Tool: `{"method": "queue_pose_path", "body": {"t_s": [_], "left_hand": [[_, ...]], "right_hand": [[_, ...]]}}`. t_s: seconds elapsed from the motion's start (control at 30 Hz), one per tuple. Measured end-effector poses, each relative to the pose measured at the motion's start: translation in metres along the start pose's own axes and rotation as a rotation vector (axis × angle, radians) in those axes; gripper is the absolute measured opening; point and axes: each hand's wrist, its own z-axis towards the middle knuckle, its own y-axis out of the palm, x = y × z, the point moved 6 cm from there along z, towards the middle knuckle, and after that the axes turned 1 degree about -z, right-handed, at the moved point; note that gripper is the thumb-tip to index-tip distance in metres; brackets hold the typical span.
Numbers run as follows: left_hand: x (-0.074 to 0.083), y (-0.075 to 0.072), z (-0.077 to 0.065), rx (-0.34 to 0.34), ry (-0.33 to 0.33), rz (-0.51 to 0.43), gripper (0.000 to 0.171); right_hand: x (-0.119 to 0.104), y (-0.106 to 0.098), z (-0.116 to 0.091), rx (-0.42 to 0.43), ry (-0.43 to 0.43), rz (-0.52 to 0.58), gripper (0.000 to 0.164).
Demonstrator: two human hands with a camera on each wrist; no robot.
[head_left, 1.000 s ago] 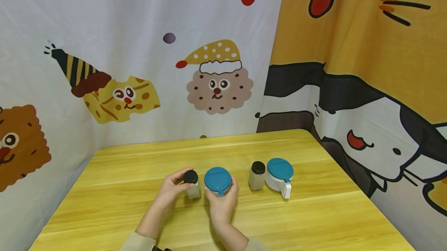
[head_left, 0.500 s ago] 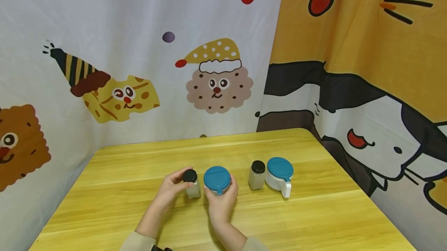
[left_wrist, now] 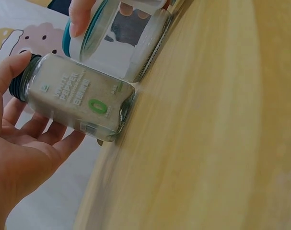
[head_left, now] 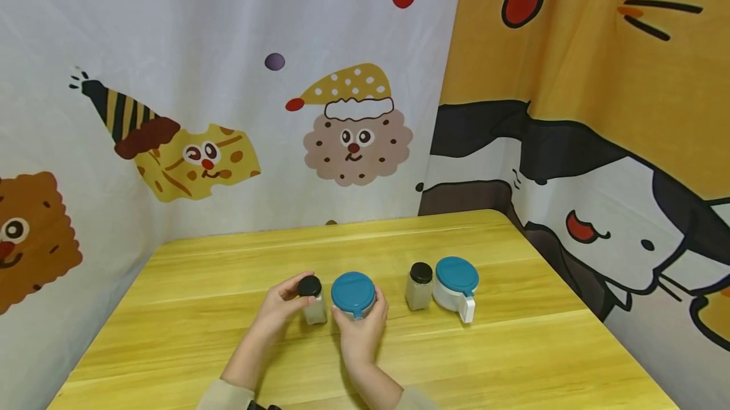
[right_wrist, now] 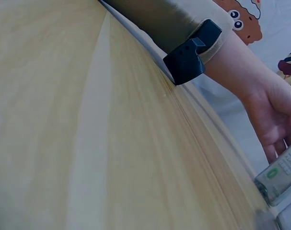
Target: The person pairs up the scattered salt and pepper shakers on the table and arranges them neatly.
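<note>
In the head view, my left hand (head_left: 279,308) holds a small glass jar of white pepper (head_left: 315,312) between thumb and fingers near its black cap. The left wrist view shows this pepper jar (left_wrist: 78,93) standing on the table, its label legible. Just right of it, my right hand (head_left: 364,337) grips a clear jar with a blue lid (head_left: 353,291), thumb on the near side and fingers round the right side. Both jars stand upright, close together. Most of the right hand's fingers are hidden behind the blue-lidded jar.
To the right stand a second black-capped jar (head_left: 419,293) and, beside it, another blue-lidded container (head_left: 457,275) with a white handle. The wood-grain table (head_left: 502,346) ends at a cartoon-printed curtain (head_left: 228,80). A black device (right_wrist: 186,60) sits on the left wrist.
</note>
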Motion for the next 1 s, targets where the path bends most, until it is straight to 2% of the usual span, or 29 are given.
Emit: {"method": "queue_pose_path", "body": {"t_s": [0.43, 0.6, 1.0], "left_hand": [[-0.0017, 0.0019, 0.002, -0.068, -0.009, -0.022, 0.055], [-0.0024, 0.0017, 0.0035, -0.103, 0.006, 0.002, 0.056], [-0.001, -0.0017, 0.0042, -0.112, -0.013, 0.07, 0.062]], "right_hand": [[0.0018, -0.0006, 0.0001, -0.024, 0.008, -0.006, 0.092], [0.0007, -0.0012, 0.0003, -0.031, 0.006, -0.007, 0.092], [-0.0012, -0.0003, 0.0, -0.049, -0.015, 0.0, 0.092]]}}
